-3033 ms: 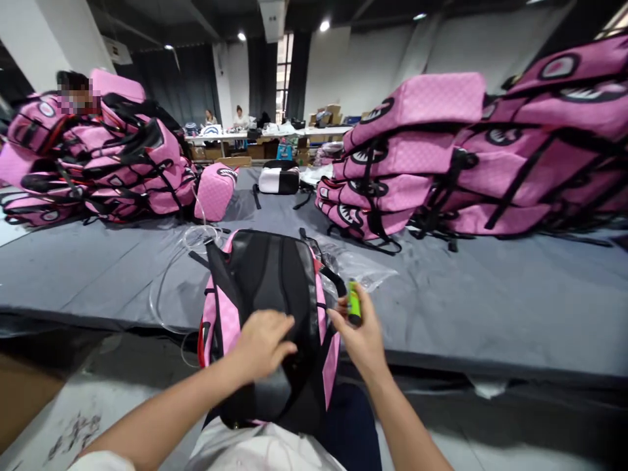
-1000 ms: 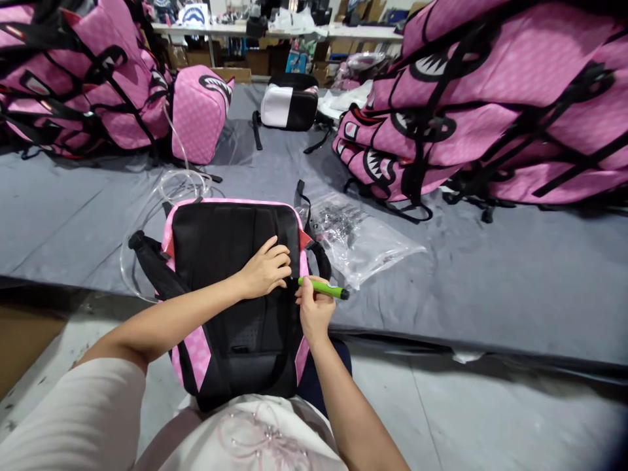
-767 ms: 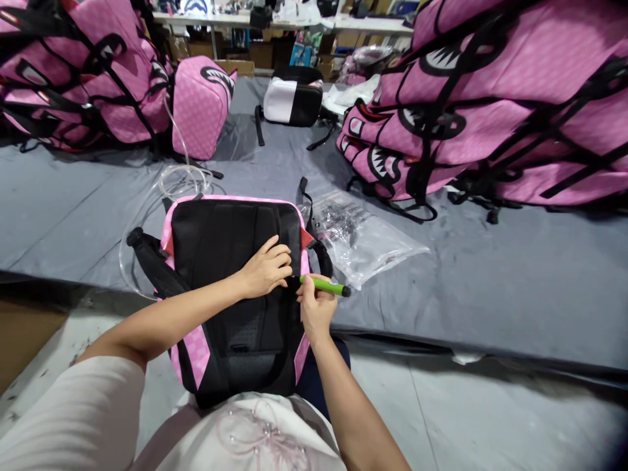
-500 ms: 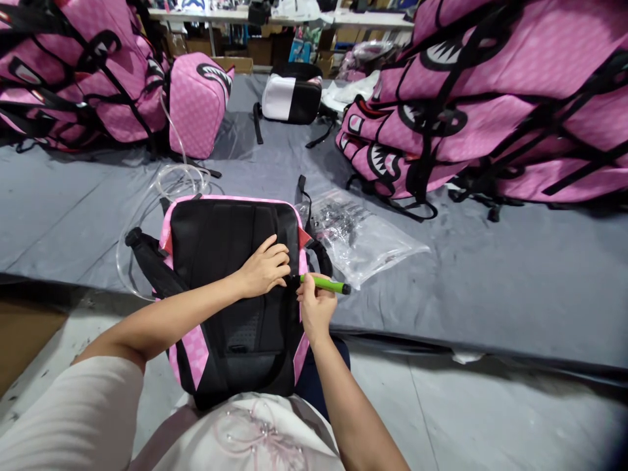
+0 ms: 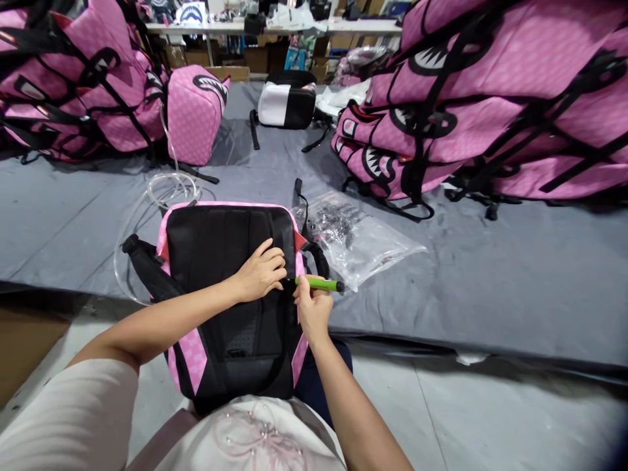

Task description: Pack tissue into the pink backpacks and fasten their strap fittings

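A pink backpack with a black padded back panel [image 5: 220,261] lies face down across my lap and the near edge of the grey table [image 5: 490,275]. My left hand [image 5: 260,271] presses flat on the panel near its right edge. Just to its right, my right hand [image 5: 310,307] is shut on a green pen-shaped tool [image 5: 321,284], whose tip touches the backpack's right seam beside my left fingertips. A black shoulder strap [image 5: 147,268] hangs off the backpack's left side.
A clear plastic bag [image 5: 358,239] lies right of the backpack, clear tubing [image 5: 161,190] to its left. Stacks of pink backpacks [image 5: 490,98] fill the right and far left [image 5: 73,85]. One pink bag [image 5: 196,114] stands upright; a black-and-white bag [image 5: 287,104] sits behind.
Three seconds ago I looked up and held the tool upright beside the backpack. Since a second ago my hands barely moved; the tool tip stays at the seam.
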A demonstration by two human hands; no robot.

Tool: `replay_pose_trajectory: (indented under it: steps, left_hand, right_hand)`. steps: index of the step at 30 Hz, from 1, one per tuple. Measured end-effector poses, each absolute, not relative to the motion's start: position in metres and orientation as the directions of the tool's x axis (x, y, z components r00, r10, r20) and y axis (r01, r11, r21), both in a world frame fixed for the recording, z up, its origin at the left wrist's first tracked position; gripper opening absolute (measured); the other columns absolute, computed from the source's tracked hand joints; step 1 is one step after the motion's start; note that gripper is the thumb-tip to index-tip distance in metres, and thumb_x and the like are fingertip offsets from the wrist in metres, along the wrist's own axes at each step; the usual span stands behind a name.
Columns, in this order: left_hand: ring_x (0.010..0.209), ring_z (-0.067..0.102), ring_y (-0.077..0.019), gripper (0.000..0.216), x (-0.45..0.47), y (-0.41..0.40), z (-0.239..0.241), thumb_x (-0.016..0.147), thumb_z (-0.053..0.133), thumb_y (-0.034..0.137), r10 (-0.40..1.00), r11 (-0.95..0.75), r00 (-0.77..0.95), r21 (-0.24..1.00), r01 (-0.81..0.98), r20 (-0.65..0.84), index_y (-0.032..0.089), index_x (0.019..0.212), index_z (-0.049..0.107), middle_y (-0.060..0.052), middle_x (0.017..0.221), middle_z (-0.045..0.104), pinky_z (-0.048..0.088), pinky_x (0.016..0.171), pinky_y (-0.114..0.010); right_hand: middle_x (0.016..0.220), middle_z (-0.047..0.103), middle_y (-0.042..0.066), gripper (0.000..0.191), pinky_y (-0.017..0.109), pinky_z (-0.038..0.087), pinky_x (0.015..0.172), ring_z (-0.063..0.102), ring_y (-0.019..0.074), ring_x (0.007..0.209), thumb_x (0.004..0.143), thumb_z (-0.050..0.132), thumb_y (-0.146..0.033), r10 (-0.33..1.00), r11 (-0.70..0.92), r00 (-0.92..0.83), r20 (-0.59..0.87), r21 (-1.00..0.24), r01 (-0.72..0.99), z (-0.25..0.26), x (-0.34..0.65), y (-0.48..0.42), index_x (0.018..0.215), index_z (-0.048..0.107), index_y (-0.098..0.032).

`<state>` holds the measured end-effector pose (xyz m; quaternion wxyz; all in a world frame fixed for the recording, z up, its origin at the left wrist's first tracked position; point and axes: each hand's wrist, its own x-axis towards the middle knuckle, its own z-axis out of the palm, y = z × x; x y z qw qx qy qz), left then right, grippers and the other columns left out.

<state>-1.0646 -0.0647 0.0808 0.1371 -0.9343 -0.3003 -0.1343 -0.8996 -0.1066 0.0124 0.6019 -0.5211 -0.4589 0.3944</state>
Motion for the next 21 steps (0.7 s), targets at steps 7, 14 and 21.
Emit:
replay_pose_trajectory:
  steps: [7, 14, 21]
  left_hand:
    - [0.114, 0.053, -0.0257, 0.022, -1.061, -0.078, 0.092, 0.085, 0.071, 0.037, 0.543, -0.757, 0.778, -0.217, 0.616, 0.316, 0.016, 0.088, 0.064, -0.006, 0.097, 0.064, 0.026, 0.118, -0.054]
    - [0.096, 0.057, -0.0248, 0.008, -1.071, -0.075, 0.125, 0.087, 0.066, 0.027, 0.518, -0.787, 0.830, -0.265, 0.557, 0.207, 0.020, 0.087, 0.063, -0.004, 0.090, 0.064, 0.034, 0.104, -0.050]
    - [0.074, 0.060, -0.0218, 0.016, -1.088, -0.068, 0.169, 0.088, 0.059, 0.031, 0.535, -0.772, 0.828, -0.302, 0.559, 0.167, 0.020, 0.078, 0.063, -0.003, 0.077, 0.064, 0.036, 0.077, -0.039]
  right_hand:
    - [0.056, 0.058, -0.002, 0.036, 0.024, 0.045, 0.046, 0.053, 0.0132, 0.045, 0.088, 0.059, -0.052, 0.955, 0.159, 0.262, 0.137, -0.985, -0.063, 0.013, -0.901, -0.112, 0.086, 0.061, -0.016]
    - [0.065, 0.061, 0.000, 0.028, 0.024, 0.048, 0.049, 0.057, 0.0141, 0.052, 0.092, 0.055, -0.044, 0.949, 0.266, 0.210, 0.236, -0.956, -0.125, 0.012, -0.899, -0.134, 0.089, 0.063, -0.018]
    - [0.108, 0.072, 0.005, 0.037, 0.034, 0.050, 0.090, 0.068, 0.0187, 0.097, 0.092, 0.057, -0.020, 0.671, 0.717, 0.077, 0.737, -0.672, 0.186, 0.022, -0.895, -0.169, 0.128, 0.059, -0.027]
